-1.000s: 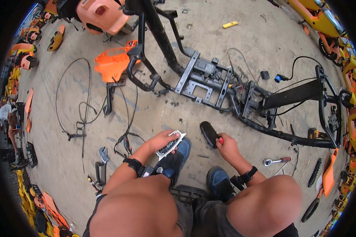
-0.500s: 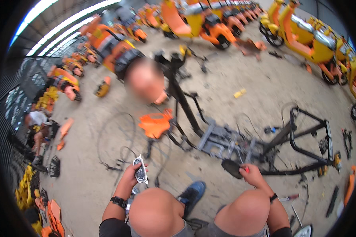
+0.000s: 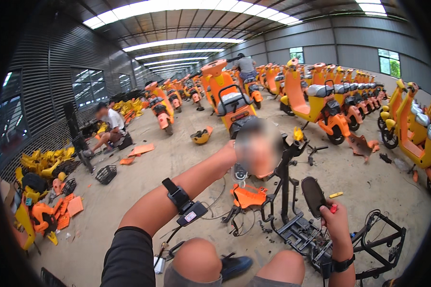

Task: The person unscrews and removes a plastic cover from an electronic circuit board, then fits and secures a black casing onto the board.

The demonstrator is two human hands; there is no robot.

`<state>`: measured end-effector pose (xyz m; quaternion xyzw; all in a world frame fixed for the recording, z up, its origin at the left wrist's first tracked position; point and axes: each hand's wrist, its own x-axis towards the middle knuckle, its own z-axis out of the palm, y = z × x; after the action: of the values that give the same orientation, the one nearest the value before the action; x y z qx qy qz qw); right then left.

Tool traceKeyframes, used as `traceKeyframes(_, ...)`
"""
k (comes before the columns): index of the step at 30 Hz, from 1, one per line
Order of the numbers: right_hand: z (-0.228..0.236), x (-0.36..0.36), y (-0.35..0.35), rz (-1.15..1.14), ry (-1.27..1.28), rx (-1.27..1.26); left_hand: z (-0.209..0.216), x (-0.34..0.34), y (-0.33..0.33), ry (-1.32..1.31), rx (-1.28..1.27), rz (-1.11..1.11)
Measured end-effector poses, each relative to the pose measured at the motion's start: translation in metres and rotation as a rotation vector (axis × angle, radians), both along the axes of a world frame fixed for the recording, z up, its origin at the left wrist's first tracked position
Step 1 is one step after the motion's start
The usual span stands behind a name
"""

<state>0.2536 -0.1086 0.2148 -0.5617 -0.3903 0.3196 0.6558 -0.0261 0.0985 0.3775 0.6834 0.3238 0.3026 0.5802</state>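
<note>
My left arm reaches far forward, with my left hand (image 3: 231, 151) partly lost in a blurred patch. Just below it shows a white-edged oval display panel (image 3: 239, 173), apparently in its grip; the fingers are hidden. My right hand (image 3: 336, 221) is closed on the lower edge of a dark oval plate (image 3: 313, 196), held tilted upright. A small red piece (image 3: 334, 208) sticks out by the right thumb; its kind is unclear. Beyond my knees lies a bare black scooter frame (image 3: 299, 234), its steering column (image 3: 285, 186) rising near the blurred patch.
An orange body panel (image 3: 248, 196) lies on the floor left of the frame. Orange and yellow scooters (image 3: 316, 103) stand in rows behind. At the left a person (image 3: 114, 125) sits low near a black basket (image 3: 106, 174) and piled yellow and orange parts (image 3: 45, 160).
My view has tilted up. My left hand has stretched forward from beside my knee, the display panel moving with it. My right hand has raised the dark oval plate and turned it upright.
</note>
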Motion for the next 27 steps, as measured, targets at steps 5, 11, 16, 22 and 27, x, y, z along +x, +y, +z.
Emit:
traceKeyframes(5,0.081,-0.021,-0.018,-0.016,0.141,0.034,-0.042,0.089,0.079,-0.141,0.295,-0.141)
traceKeyframes(11,0.14,-0.027,-0.007,-0.185,0.194,-0.019,-0.099,0.158,0.004,-0.941,-0.642,-0.344)
traceKeyframes(16,0.139,-0.071,-0.008,-0.209,0.119,-0.199,-0.172,0.111,-0.028,-0.942,-0.811,-0.319)
traceKeyframes(22,0.046,-0.081,-0.004,-0.562,-1.178,-0.29,-0.226,0.142,-0.054,-1.083,-0.949,-0.248)
traceKeyframes(27,0.001,-0.07,0.004,-0.459,-1.601,-0.236,-0.235,0.157,-0.052,-1.107,-1.007,-0.258)
